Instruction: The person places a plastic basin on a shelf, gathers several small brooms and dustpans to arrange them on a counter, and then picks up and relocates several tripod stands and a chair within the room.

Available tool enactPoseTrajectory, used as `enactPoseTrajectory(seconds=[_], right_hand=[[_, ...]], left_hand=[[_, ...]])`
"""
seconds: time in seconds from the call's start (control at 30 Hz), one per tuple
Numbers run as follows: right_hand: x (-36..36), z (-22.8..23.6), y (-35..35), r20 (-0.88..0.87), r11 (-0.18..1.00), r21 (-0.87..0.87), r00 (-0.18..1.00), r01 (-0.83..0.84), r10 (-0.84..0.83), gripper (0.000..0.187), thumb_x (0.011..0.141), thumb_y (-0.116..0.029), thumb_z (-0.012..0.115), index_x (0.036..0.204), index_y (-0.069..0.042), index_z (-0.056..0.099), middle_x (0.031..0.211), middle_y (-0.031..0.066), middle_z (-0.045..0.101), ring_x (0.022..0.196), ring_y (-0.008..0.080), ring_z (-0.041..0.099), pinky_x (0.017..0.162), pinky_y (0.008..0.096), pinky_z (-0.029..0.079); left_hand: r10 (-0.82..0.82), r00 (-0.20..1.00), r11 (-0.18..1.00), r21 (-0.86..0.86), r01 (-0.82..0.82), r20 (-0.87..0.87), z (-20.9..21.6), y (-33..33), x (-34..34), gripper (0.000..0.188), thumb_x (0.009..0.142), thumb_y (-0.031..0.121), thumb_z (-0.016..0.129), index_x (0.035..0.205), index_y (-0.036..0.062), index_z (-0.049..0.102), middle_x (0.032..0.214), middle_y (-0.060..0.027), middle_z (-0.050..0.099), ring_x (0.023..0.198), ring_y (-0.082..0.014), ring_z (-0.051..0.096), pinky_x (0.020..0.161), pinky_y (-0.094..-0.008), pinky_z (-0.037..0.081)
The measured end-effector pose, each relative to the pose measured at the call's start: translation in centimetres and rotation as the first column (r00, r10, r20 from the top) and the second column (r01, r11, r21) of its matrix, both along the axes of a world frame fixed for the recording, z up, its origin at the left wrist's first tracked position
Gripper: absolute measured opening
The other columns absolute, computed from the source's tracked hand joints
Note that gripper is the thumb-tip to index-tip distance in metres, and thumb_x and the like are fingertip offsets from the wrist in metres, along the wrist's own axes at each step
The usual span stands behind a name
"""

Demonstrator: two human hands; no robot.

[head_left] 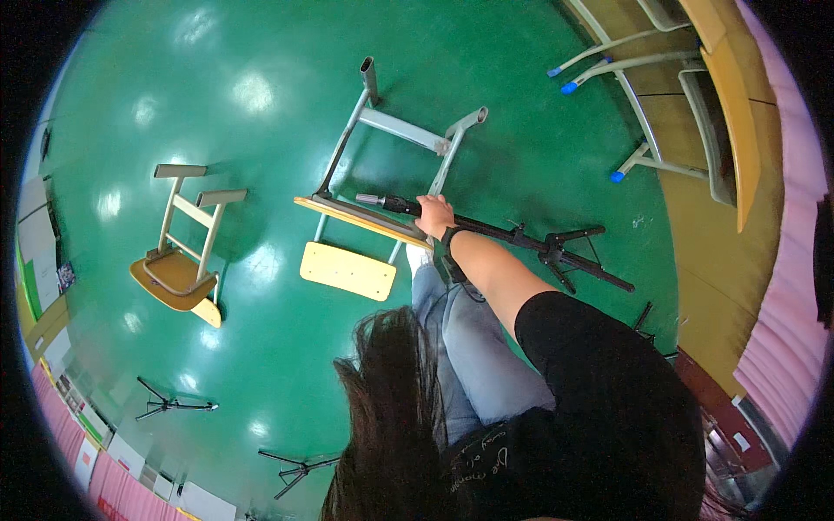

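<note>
Hair point(387, 391) above tripod point(495, 230), glossy green floor point(261, 365)

The tripod point(499, 231) is black, the floor point(539, 113) green.

Two metal-framed chairs point(178, 278) with yellow panels show, along with four black tripods point(499, 231), one of them only in part. Three blue foot caps point(570, 88) can be counted on the furniture point(737, 135) at upper right; its number of pieces cannot be told. One right hand point(435, 216) and one white shoe point(419, 257) appear.
</note>
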State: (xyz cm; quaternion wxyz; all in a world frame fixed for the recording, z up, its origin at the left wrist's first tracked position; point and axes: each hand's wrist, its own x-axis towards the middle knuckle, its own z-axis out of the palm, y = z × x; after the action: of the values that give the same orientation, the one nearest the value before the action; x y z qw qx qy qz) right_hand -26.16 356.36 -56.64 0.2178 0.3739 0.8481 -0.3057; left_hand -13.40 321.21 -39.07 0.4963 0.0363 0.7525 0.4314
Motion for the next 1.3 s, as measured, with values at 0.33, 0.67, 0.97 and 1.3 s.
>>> enactPoseTrajectory(seconds=[0.33,0.67,0.97,1.3], right_hand=[[-0.8,-4.7,0.6,0.107,0.987,0.133,0.992,-0.087,0.073,0.035,0.068,-0.024,0.069,0.097,-0.01,0.056,0.1,0.0057,0.06,0.104,0.0285,0.049,0.082,0.0439,0.039],[4.1,7.0,2.7,-0.074,0.985,0.159,0.995,-0.06,0.073,0.034,0.064,-0.028,0.07,0.091,-0.01,0.058,0.092,0.0053,0.061,0.097,0.0255,0.047,0.082,0.0427,0.034],[15.2,24.4,6.2,-0.399,0.966,0.259,0.912,0.009,0.099,0.028,0.056,-0.027,0.07,0.076,-0.011,0.058,0.075,0.0053,0.056,0.084,0.0248,0.047,0.072,0.039,0.032],[38.4,45.2,11.7,-0.587,0.615,0.45,0.733,0.648,-0.343,0.035,0.052,-0.021,0.07,0.083,-0.008,0.061,0.09,0.0098,0.054,0.094,0.0304,0.046,0.083,0.0428,0.034]], left_hand=[[-0.003,0.997,0.999,-0.035,0.006,0.08,-1.7,-0.6,2.9,0.045,0.07,-0.012,0.035,0.11,0.0022,0.05,0.099,-0.0121,0.056,0.083,-0.0199,0.054,0.071,-0.0304,0.043],[-0.068,0.996,0.998,-0.012,0.068,0.052,-1.3,-0.2,0.9,0.044,0.071,-0.011,0.035,0.11,0.0022,0.051,0.098,-0.012,0.056,0.083,-0.0196,0.053,0.072,-0.0303,0.043],[-0.349,0.934,0.928,0.108,0.356,-0.079,2.1,5.4,-9.0,0.039,0.071,-0.007,0.037,0.107,0.0018,0.053,0.096,-0.0118,0.056,0.085,-0.0192,0.053,0.073,-0.0301,0.043],[-0.71,0.467,0.481,0.123,0.868,-0.527,20.9,24.6,-11.9,0.03,0.07,-0.011,0.039,0.092,0.0003,0.057,0.085,-0.0148,0.061,0.078,-0.0258,0.061,0.07,-0.0344,0.049]])
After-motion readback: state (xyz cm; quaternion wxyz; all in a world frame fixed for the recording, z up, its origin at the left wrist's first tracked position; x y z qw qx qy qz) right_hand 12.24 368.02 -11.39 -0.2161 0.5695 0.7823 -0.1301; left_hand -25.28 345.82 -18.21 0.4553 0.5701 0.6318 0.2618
